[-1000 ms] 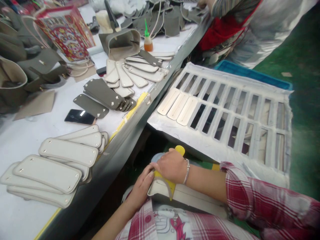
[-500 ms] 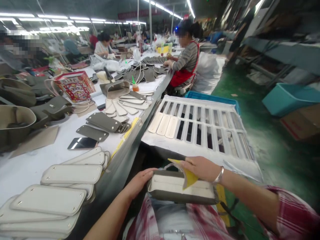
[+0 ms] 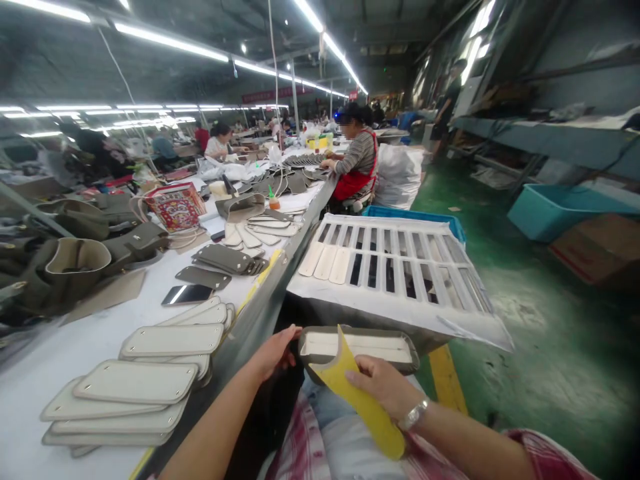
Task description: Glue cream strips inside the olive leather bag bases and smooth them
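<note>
My left hand point(image 3: 274, 351) grips the left end of a flat oblong bag-base panel point(image 3: 373, 347), grey-rimmed with a cream face, held over my lap. A yellow curved strip point(image 3: 357, 400) rises from my lap to the panel's front edge, and my right hand point(image 3: 383, 387) is closed on it near its upper end, just in front of the panel.
The long white worktable point(image 3: 100, 313) at left carries stacked cream panels point(image 3: 150, 380), grey panels point(image 3: 225, 259), a phone point(image 3: 187, 294) and olive bags point(image 3: 75, 263). A white slotted rack point(image 3: 395, 267) with three cream strips stands ahead. A seated person point(image 3: 355, 157) works farther along. Blue bins on the green floor at right.
The view tilted up to show the hall. The panel has been lifted and turned level, and my right hand drew the yellow strip down toward my lap.
</note>
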Action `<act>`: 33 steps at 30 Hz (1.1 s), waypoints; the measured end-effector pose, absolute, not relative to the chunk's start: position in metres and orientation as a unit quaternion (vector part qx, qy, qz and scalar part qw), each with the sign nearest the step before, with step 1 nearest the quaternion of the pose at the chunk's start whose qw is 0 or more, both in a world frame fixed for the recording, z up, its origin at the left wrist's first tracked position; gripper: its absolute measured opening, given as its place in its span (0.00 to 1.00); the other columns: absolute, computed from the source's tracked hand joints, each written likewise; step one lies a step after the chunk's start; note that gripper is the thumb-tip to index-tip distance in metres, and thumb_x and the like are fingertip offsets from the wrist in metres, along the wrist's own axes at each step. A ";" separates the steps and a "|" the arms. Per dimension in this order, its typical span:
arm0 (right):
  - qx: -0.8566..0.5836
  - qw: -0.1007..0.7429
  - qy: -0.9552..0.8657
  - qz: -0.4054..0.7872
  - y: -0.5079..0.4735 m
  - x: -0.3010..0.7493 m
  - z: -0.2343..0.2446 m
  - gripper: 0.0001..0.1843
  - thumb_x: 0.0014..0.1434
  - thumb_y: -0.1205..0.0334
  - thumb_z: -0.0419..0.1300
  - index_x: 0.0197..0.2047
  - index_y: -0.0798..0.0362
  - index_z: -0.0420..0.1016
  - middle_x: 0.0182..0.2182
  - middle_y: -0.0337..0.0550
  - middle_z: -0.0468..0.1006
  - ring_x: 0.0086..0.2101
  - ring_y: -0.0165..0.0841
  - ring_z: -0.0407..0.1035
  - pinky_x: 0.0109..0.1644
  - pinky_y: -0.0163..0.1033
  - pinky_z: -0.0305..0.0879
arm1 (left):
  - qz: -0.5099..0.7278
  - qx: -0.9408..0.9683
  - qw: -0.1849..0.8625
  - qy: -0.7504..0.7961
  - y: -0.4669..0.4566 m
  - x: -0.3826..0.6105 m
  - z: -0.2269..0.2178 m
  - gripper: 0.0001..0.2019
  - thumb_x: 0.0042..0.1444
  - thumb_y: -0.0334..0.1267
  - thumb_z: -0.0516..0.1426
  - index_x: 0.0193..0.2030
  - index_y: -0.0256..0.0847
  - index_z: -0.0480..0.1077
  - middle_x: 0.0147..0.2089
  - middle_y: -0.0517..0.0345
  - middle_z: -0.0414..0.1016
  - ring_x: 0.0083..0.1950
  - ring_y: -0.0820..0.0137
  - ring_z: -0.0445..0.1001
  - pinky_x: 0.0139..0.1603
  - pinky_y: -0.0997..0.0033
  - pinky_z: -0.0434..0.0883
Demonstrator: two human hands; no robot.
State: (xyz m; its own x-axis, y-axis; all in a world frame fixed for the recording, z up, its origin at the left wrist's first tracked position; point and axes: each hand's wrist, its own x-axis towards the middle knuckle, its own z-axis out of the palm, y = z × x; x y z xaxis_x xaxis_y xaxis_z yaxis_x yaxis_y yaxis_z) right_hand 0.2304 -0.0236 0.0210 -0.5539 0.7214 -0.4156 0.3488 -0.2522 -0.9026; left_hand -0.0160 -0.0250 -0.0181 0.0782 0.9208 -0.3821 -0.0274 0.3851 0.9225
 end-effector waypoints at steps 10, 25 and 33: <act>-0.508 0.116 -0.468 0.713 -0.047 0.188 -0.019 0.16 0.48 0.50 0.59 0.31 0.57 0.68 0.14 0.33 0.67 0.12 0.23 0.56 0.14 0.28 0.47 | 0.523 0.193 0.749 0.359 -0.037 0.025 -0.023 0.28 0.55 0.59 0.44 0.59 0.49 0.55 0.48 0.53 0.68 0.39 0.67 0.73 0.39 0.64 0.71; -0.452 0.050 -0.297 0.839 -0.036 0.157 -0.026 0.15 0.58 0.57 0.53 0.31 0.61 0.71 0.24 0.46 0.76 0.14 0.25 0.66 0.14 0.26 0.57 | 0.597 0.124 0.714 0.344 -0.031 0.030 -0.044 0.35 0.51 0.65 0.41 0.56 0.43 0.61 0.55 0.51 0.66 0.55 0.59 0.65 0.53 0.62 0.63; -0.435 0.042 -0.273 0.857 -0.030 0.143 -0.022 0.16 0.60 0.56 0.49 0.32 0.61 0.70 0.22 0.45 0.75 0.16 0.26 0.67 0.17 0.27 0.61 | 0.587 0.133 0.676 0.426 -0.021 0.033 -0.034 0.25 0.54 0.58 0.46 0.51 0.43 0.64 0.52 0.53 0.69 0.51 0.62 0.68 0.53 0.63 0.63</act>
